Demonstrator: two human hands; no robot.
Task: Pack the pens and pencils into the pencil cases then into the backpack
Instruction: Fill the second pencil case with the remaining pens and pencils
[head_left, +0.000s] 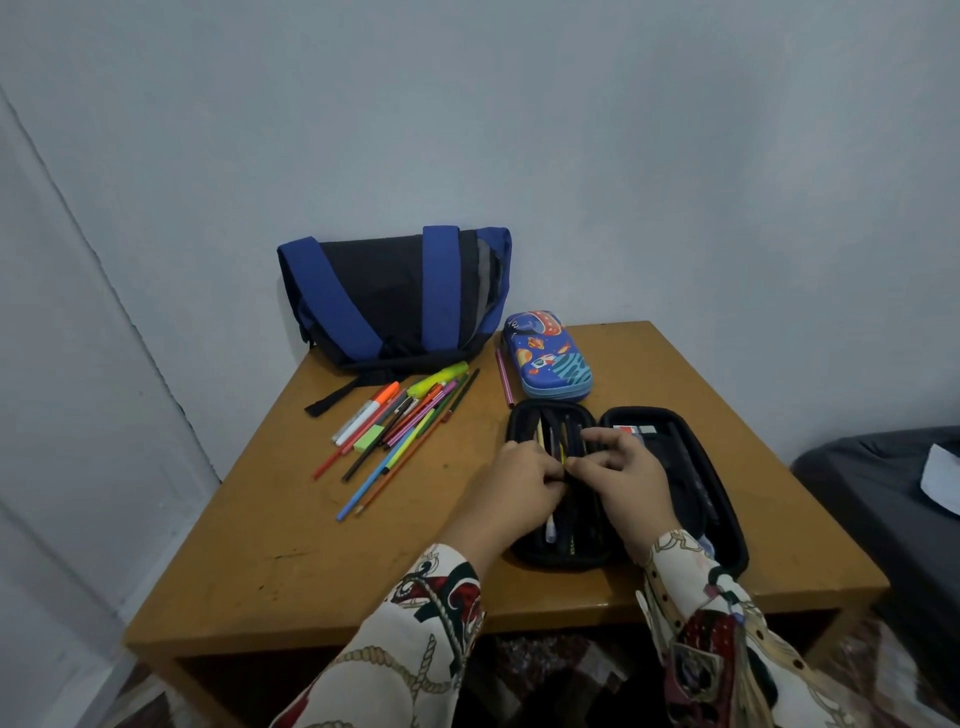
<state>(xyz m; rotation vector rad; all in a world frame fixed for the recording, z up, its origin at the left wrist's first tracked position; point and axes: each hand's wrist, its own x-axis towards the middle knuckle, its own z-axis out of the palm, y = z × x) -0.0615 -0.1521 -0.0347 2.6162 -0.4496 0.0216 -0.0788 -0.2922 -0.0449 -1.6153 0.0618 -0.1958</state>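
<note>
Black pencil case (675, 467), lying open on the wooden table (260, 545), several pencils in its left half; left hand (524, 480) and right hand (631, 475) meet over that half, fingertips pinching the pencils there. Left of the case: loose pile of pens and pencils (400, 426). Beyond the case: closed blue pencil case (548, 356), single pink pen (504, 376) beside it, blue-and-black backpack (395, 296) against the wall.

No text, brand, number or sign can be read. The blue hard-shell pencil case (546, 356) bears only cartoon space pictures, and the small red and grey labels (632, 429) inside the open black zip pencil case (675, 467) are too blurred to read.
</note>
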